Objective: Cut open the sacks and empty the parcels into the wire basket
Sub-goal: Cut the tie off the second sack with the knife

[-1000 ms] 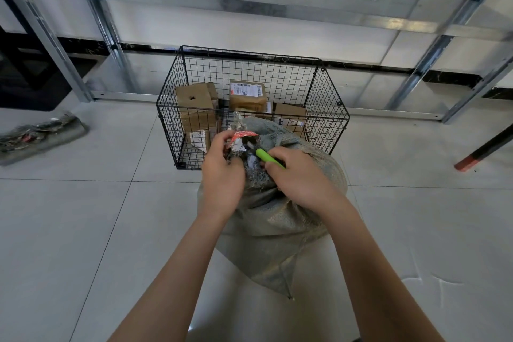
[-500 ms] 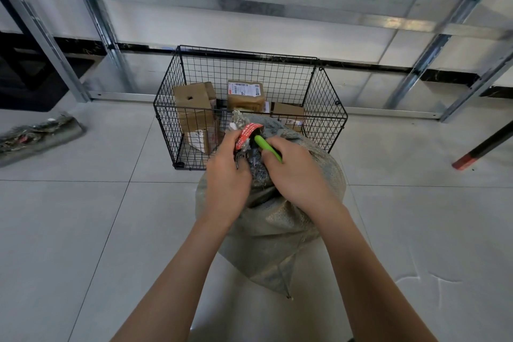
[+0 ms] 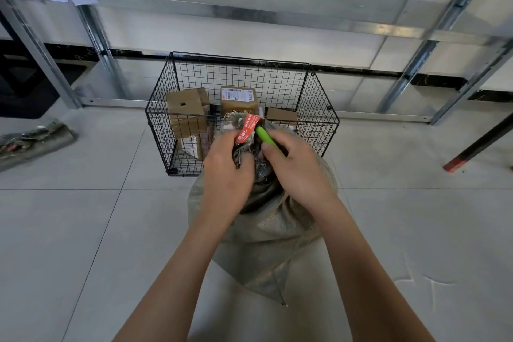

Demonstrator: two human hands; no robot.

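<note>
Head view: grey woven sack (image 3: 266, 230) stood on the tiled floor at frame centre, touching the front of the wire basket (image 3: 319, 119). Left hand (image 3: 226, 172) had its grip clamped on the sack's bunched neck, by a red tag (image 3: 248, 128). Right hand (image 3: 298, 169) grip closed around a green-handled cutter (image 3: 265, 137) at the neck. Cardboard parcels (image 3: 188, 114) lay inside the basket.

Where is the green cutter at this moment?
In the head view, centre, the green cutter is in the right hand, against the red tag at the sack's tied neck.
</note>
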